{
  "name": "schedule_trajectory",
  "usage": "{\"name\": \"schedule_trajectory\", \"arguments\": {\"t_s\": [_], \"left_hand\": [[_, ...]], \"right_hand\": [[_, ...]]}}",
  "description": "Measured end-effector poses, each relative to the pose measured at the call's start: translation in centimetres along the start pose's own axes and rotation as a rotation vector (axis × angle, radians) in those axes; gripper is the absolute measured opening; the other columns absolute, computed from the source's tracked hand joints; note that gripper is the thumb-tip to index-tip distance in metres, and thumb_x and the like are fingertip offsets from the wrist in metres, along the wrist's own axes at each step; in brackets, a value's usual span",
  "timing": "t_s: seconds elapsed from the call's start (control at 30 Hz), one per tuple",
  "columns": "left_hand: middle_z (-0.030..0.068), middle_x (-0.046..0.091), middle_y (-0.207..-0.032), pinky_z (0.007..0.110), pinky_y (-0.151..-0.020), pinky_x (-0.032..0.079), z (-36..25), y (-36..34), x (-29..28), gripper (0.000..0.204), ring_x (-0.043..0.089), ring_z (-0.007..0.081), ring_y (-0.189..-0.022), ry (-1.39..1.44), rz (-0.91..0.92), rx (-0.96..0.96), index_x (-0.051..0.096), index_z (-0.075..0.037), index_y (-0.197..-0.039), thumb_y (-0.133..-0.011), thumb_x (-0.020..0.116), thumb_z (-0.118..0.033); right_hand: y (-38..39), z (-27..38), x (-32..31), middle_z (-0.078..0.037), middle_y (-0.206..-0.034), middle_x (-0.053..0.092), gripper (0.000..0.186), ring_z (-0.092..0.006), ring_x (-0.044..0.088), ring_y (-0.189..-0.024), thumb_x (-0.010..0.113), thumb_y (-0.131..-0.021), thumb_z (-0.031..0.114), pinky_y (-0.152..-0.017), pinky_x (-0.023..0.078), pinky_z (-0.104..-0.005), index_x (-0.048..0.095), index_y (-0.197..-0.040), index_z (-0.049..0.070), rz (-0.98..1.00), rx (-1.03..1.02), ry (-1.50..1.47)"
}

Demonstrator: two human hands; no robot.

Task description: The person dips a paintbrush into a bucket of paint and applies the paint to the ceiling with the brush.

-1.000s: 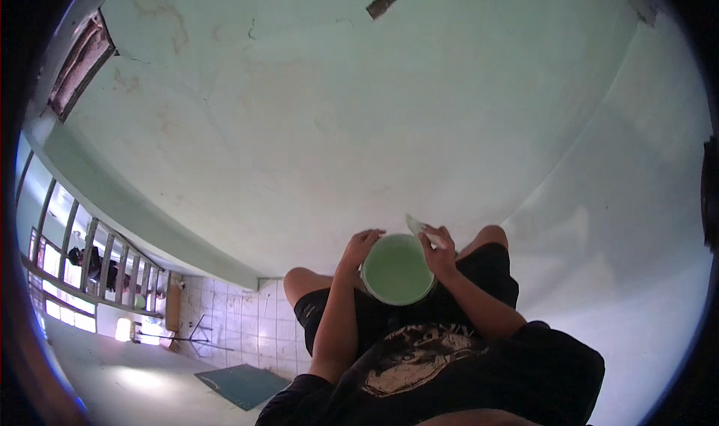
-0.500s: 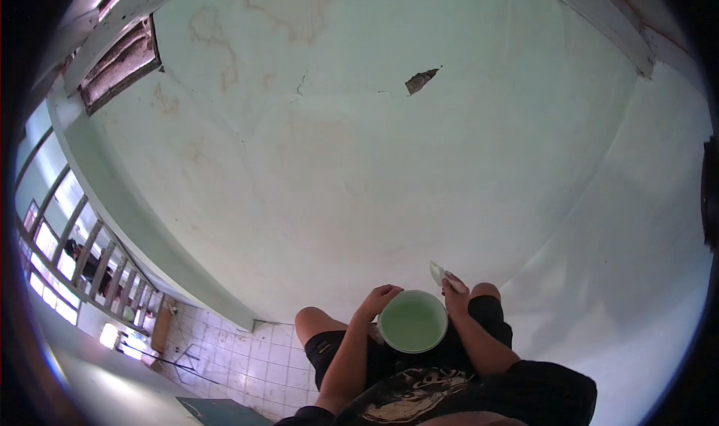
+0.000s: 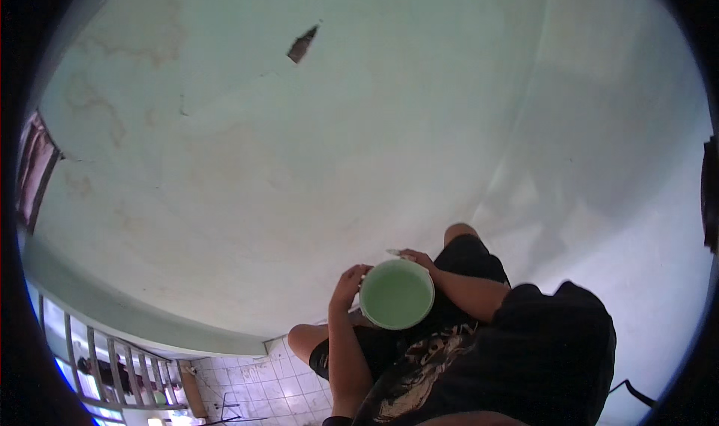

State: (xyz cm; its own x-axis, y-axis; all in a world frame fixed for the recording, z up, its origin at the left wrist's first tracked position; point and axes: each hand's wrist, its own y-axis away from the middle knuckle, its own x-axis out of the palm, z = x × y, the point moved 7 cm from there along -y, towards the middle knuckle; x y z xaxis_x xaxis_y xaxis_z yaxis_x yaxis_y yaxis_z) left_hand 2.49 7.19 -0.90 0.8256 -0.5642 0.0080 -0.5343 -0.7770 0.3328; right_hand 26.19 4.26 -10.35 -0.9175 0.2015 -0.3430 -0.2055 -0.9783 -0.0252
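Observation:
A white-rimmed bucket point(image 3: 361, 306) of pale green liquid, which looks like paint, rests at my lap between my thighs. My left hand point(image 3: 347, 286) grips it at the left side, fingers curled near the rim. At the far right of the rim is my right hand point(image 3: 421, 260), closed around a small pale tool that looks like a paintbrush point(image 3: 395, 254). Its light tip points left, just beyond the bucket's far edge. The bucket and my fingers hide part of the tool.
Ahead stands a pale green wall point(image 3: 314, 141) with brown stains and a dark hole point(image 3: 302, 45) in its surface. Another wall point(image 3: 599, 164) meets it at the right. Down at the left are a railing point(image 3: 120, 366), a tiled floor point(image 3: 269, 377) and thin dark stand legs point(image 3: 228, 411).
My view has swung to the right, so the wall hole sits further left. My right hand has brought the brush in from beside the bucket to its far rim. The left hand stays on the bucket.

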Motion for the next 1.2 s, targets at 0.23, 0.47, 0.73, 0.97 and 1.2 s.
{"name": "schedule_trajectory", "arguments": {"t_s": [0.23,0.47,0.73,0.97,1.2], "left_hand": [[0.0041,0.063,-0.098,0.032,-0.079,0.046,-0.5,-0.9,0.2,0.035,0.056,0.0151,-0.091,0.077,0.171,-0.006,0.063,-0.006,-0.11,-0.092,0.053,-0.034],[0.003,0.063,-0.095,0.028,-0.075,0.048,-0.7,-2.7,0.2,0.033,0.059,0.0131,-0.085,-0.001,0.265,-0.038,0.062,-0.002,-0.11,-0.092,0.058,-0.029],[0.0026,0.062,-0.097,0.027,-0.079,0.047,-1.7,-3.9,0.8,0.031,0.06,0.0125,-0.085,-0.065,0.472,-0.056,0.06,0.0,-0.11,-0.085,0.068,-0.016],[0.005,0.056,-0.109,0.028,-0.081,0.048,-1.9,-4.1,1.1,0.046,0.058,0.016,-0.099,-0.096,0.551,-0.138,0.054,-0.008,-0.125,-0.083,0.069,-0.019],[0.0076,0.057,-0.114,0.027,-0.077,0.049,-2.6,-4.6,1.4,0.044,0.059,0.0133,-0.093,-0.088,0.648,-0.171,0.055,-0.008,-0.127,-0.085,0.065,-0.012]], "right_hand": [[3.0,-5.5,1.0,-0.012,-0.103,0.066,0.033,-0.0282,0.063,-0.098,0.051,-0.087,0.032,-0.085,0.047,-0.0396,0.057,-0.117,0.019,0.121,0.087,0.039],[5.0,-3.5,-3.2,-0.017,-0.096,0.065,0.042,-0.0354,0.061,-0.092,0.054,-0.084,0.03,-0.077,0.048,-0.0434,0.053,-0.125,0.02,-0.114,0.064,0.385],[5.3,-3.5,-3.5,-0.02,-0.097,0.063,0.051,-0.0373,0.061,-0.092,0.058,-0.08,0.033,-0.079,0.048,-0.047,0.05,-0.13,0.025,-0.102,0.409,0.547],[5.4,-4.1,-3.6,-0.018,-0.096,0.063,0.049,-0.0349,0.06,-0.095,0.061,-0.079,0.028,-0.08,0.049,-0.0456,0.051,-0.127,0.028,-0.146,0.374,0.608],[4.5,-2.6,-3.8,-0.018,-0.09,0.062,0.05,-0.0367,0.062,-0.088,0.058,-0.078,0.022,-0.076,0.05,-0.0487,0.05,-0.128,0.027,-0.14,0.405,0.669]]}}
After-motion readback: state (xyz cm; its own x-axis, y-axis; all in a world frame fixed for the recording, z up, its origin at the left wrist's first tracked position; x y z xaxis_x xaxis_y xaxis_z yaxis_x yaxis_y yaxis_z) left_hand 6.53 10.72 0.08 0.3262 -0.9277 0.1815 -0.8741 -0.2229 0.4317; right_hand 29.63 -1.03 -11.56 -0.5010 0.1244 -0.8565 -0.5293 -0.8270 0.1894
